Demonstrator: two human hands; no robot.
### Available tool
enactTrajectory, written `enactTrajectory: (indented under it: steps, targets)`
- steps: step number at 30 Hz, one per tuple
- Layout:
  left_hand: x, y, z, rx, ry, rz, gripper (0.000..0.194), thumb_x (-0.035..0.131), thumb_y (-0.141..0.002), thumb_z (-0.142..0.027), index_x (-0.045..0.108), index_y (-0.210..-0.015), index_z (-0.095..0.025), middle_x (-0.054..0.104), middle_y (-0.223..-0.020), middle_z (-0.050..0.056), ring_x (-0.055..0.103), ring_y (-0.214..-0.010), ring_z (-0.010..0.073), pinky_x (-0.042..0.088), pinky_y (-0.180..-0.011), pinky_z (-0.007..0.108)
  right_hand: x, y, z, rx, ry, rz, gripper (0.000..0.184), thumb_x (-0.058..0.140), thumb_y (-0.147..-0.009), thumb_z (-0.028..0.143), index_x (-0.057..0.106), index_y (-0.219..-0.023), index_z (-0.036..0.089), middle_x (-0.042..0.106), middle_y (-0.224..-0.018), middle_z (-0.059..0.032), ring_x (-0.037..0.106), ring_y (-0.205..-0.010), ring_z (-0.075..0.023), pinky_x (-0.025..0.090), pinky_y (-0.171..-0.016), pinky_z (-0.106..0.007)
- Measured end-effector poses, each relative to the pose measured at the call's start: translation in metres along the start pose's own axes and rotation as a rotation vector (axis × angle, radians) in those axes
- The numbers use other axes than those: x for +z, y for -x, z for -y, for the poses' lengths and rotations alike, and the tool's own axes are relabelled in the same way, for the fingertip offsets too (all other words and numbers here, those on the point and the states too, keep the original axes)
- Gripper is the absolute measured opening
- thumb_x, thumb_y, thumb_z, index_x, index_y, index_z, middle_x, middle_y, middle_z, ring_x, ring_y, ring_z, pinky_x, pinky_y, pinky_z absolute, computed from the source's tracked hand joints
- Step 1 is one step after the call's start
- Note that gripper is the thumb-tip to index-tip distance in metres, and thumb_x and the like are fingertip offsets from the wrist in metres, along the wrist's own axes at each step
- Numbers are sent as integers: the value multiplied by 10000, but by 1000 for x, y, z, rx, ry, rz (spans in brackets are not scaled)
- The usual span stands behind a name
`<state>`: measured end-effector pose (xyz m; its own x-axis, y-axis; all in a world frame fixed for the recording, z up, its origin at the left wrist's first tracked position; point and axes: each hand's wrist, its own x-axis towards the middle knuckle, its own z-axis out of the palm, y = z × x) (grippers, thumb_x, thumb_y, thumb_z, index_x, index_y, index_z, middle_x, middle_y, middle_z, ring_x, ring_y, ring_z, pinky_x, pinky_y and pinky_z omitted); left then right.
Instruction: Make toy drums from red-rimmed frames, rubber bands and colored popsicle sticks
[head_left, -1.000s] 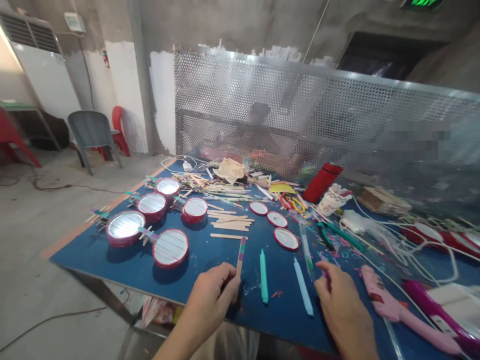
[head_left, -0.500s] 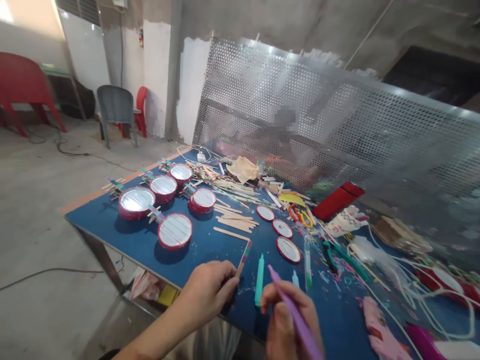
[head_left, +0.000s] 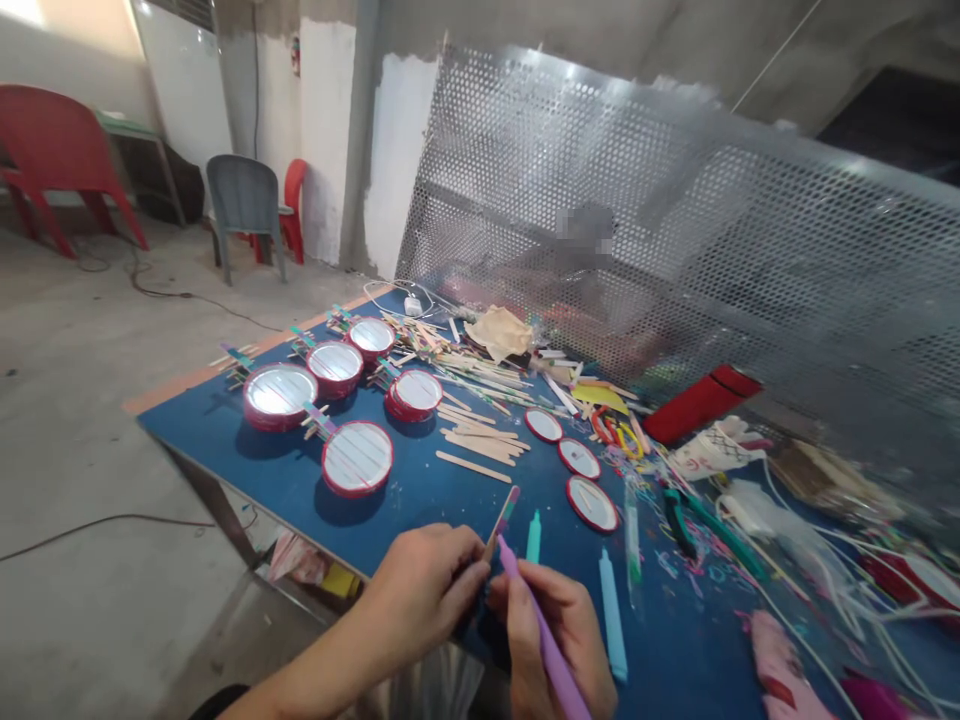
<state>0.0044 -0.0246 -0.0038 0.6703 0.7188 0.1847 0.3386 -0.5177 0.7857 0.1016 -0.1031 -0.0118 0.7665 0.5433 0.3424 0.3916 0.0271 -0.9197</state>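
Observation:
My left hand (head_left: 439,580) pinches a popsicle stick (head_left: 507,512) with purple and green bands coloured at its far end. In my right hand (head_left: 559,625) is a purple marker (head_left: 551,650), its tip against or very near the stick just past my left fingers. A teal marker (head_left: 533,535) lies partly hidden behind my right hand. Just right of that hand lies a light blue marker (head_left: 613,620). Plain popsicle sticks (head_left: 480,440) lie beyond my hands, and three red-rimmed white discs (head_left: 592,503) sit to their right.
Several small banjo-like pieces (head_left: 357,458) stand at the table's left. Further right are green-handled pliers (head_left: 712,530), a red flask (head_left: 701,403), a paper cup (head_left: 716,447) and a pink glue gun (head_left: 784,665). A perforated metal sheet (head_left: 637,210) rises behind the blue table (head_left: 420,500).
My right hand has come left from beside the light blue marker, bringing the purple marker to the popsicle stick. My left hand keeps its hold on the stick. The view has turned left.

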Motion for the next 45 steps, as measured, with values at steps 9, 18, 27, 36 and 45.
enactTrajectory:
  steps: [9, 18, 27, 36, 45]
  targets:
    - [0, 0, 0, -10, 2, 5, 230, 469, -947, -203, 563, -738, -184, 627, -684, 3, 593, -667, 162, 392, -624, 232, -2, -1, -1, 8, -4, 30, 319, 656, -814, 486, 669, -855, 170, 692, -675, -10, 651, -559, -148, 519, -538, -234]
    - [0, 0, -1, -13, -7, -2, 232, 466, -952, -215, 562, -743, -186, 628, -692, 5, 594, -674, 164, 393, -624, 236, -3, -2, -3, 30, 0, 54, 320, 662, -808, 494, 667, -832, 175, 691, -662, -6, 651, -558, -153, 513, -554, -243]
    - [0, 1, 0, -32, -6, 13, 211, 472, -939, -201, 559, -747, -189, 621, -681, -7, 589, -670, 157, 382, -623, 232, -3, -2, -3, 107, -17, 24, 333, 651, -809, 495, 664, -840, 164, 672, -644, 10, 617, -548, -139, 486, -554, -232]
    - [1, 1, 1, -23, -27, -18, 195, 494, -923, -188, 547, -736, -191, 604, -678, -16, 569, -654, 147, 362, -604, 225, 0, 0, -3, 109, -97, 12, 335, 677, -779, 501, 662, -832, 170, 684, -651, -2, 647, -541, -143, 517, -546, -229]
    - [0, 1, 0, -36, -4, -6, 195, 485, -923, -180, 551, -739, -191, 605, -670, -16, 581, -667, 152, 376, -618, 227, -1, -2, -5, 110, -78, -4, 314, 679, -777, 483, 665, -825, 172, 678, -642, 2, 633, -530, -137, 519, -549, -229]
